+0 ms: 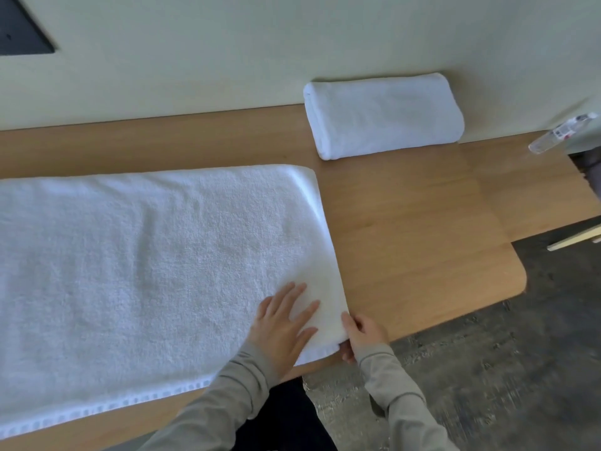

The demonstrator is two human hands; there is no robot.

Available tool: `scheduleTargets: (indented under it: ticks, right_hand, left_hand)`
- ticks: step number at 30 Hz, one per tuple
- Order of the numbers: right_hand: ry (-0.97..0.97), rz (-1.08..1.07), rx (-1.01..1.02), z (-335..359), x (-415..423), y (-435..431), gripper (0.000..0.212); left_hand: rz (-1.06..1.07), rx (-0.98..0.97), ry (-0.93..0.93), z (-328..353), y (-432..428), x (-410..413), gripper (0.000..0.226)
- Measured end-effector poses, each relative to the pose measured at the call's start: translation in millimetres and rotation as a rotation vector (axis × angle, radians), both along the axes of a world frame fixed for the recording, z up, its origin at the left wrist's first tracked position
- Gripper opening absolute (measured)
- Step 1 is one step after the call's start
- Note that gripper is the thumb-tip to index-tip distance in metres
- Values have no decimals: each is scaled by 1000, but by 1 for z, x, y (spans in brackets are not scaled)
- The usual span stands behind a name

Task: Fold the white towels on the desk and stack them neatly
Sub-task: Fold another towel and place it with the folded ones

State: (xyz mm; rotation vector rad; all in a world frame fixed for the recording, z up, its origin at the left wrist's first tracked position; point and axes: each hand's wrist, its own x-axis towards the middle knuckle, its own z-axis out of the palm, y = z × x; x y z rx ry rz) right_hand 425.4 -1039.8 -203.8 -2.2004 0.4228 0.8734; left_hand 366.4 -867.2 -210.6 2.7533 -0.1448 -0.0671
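A large white towel (pixel 140 265) lies spread flat on the wooden desk (pixel 416 242), running off the left edge of the view. My left hand (pixel 283 323) rests flat on the towel's near right part, fingers spread. Just beside it, my right hand (pixel 361 333) pinches the towel's near right corner at the desk's front edge. A second white towel (pixel 383 115), folded into a thick rectangle, sits at the back of the desk against the wall.
A clear plastic bottle (pixel 562 131) lies at the far right of the desk by the wall. The desk ends in a rounded corner at the right, with dark mottled floor (pixel 487 369) beyond. A dark panel (pixel 19 30) is set in the wall at top left.
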Motion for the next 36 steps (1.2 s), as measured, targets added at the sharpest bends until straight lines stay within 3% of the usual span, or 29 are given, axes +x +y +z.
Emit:
scheduleTargets:
  ticks: [2,4,8,12,15,18,23,27,31,32,34,36]
  right_hand:
    - [-37,202,-222,0,12,-7,32]
    - [-184,188,-307,3,28,-3,29]
    - [-536,179,-86,10,90,52,24]
    - [-495,37,85,12,180,122,42]
    - [-501,48,131,4,224,152,37]
    - [-603,218,18,0,241,158,22]
    - [-796,652,-181,-2,250,144,25]
    - [-832,678,-227,-2,251,148,26]
    - [-980,731,-521,7,238,156,39]
    - [-1081,709,-500,12,228,163,40]
    - [-1221,787,-198,14,194,181,36]
    - [-1201,1197,74,2,150,191,44]
  left_hand:
    - [29,30,13,-2,13,5,54]
    - [-33,93,18,-6,12,6,63]
    - [-198,111,-15,-16,-13,11,64]
    - [-248,196,-22,-18,-19,29,66]
    - [-264,217,11,-23,-17,31,67]
    - [-264,208,28,-27,-17,32,68]
    - [-263,193,72,-23,-16,34,67]
    - [-252,196,64,-18,-16,36,66]
    - [-247,208,76,-15,-17,36,64]
    - [-248,208,74,-16,-17,36,64]
    - [-264,204,67,-17,-18,37,62]
    - [-289,191,85,-16,-18,37,61]
